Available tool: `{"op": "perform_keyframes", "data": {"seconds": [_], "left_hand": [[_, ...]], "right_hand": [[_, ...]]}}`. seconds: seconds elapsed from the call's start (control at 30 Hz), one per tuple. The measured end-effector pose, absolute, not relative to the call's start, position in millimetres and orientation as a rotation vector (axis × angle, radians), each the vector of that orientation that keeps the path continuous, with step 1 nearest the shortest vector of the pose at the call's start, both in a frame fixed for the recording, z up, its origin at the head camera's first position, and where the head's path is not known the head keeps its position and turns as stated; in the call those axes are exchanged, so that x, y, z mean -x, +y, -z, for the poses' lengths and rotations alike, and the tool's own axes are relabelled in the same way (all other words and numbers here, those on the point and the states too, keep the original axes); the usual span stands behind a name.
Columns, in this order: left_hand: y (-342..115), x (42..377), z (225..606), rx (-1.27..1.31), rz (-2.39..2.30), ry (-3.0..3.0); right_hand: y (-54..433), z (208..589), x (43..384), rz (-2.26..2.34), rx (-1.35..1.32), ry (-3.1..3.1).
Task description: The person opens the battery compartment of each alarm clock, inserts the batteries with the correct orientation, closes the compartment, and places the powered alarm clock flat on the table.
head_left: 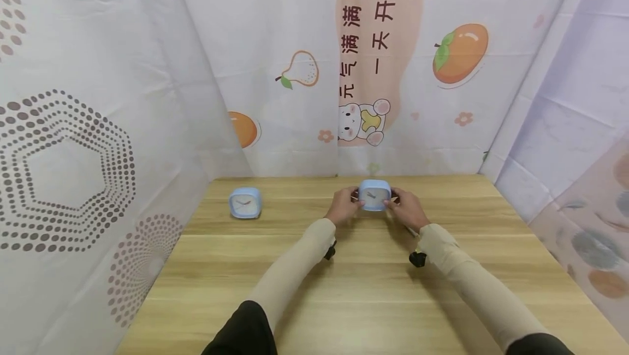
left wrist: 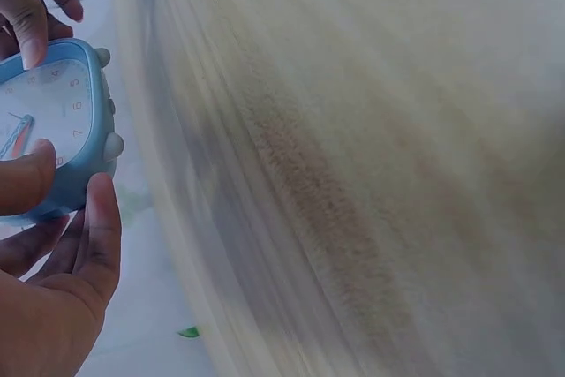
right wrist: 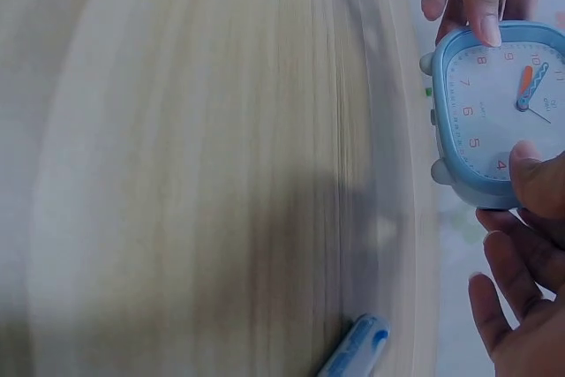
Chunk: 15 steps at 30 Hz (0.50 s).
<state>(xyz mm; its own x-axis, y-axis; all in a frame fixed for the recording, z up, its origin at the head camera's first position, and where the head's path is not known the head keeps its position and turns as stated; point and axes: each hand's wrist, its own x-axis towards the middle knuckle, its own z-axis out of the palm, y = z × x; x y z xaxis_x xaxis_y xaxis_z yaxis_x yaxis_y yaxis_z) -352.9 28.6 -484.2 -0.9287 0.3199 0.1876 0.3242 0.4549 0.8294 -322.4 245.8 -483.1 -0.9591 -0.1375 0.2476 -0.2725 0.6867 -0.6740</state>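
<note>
Head view shows a blue clock [head_left: 374, 195] upright near the far edge of the desk [head_left: 368, 289]. The left hand [head_left: 343, 206] pinches one side of it, the right hand [head_left: 410, 210] pinches the other, with thumbs upon the front. Whether it touches the desk, I cannot tell. Another clock [head_left: 245, 203] stands well apart, to the left.

The hands, left [head_left: 343, 206] and right [head_left: 409, 210], block both sides of the held clock [head_left: 375, 195]; above it the way is free. Close behind, the back curtain [head_left: 295, 125] bars passage. Bare table [head_left: 373, 289] leaves a lane between the forearms up to the clock's front. Leftward, a broad gap lies before the second clock [head_left: 245, 203]. A partly seen white-and-blue object [right wrist: 357, 348] obstructs near the right hand; farther right, the table is open to the side curtain [head_left: 565, 142].
</note>
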Motion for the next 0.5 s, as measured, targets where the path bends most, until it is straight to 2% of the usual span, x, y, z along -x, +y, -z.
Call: {"op": "perform_keyframes", "data": {"seconds": [0.23,0.5], "left_hand": [[30.2,370.7,475.2,0.553,1.494,-2.681],[32.8,373.4,484.7,0.525,1.461,-2.737]], "right_hand": [[242.0,475.0,341.4,-1.089,-0.327,-2.723],[241.7,484.9,345.9,-1.086,-0.296,-2.773]]}}
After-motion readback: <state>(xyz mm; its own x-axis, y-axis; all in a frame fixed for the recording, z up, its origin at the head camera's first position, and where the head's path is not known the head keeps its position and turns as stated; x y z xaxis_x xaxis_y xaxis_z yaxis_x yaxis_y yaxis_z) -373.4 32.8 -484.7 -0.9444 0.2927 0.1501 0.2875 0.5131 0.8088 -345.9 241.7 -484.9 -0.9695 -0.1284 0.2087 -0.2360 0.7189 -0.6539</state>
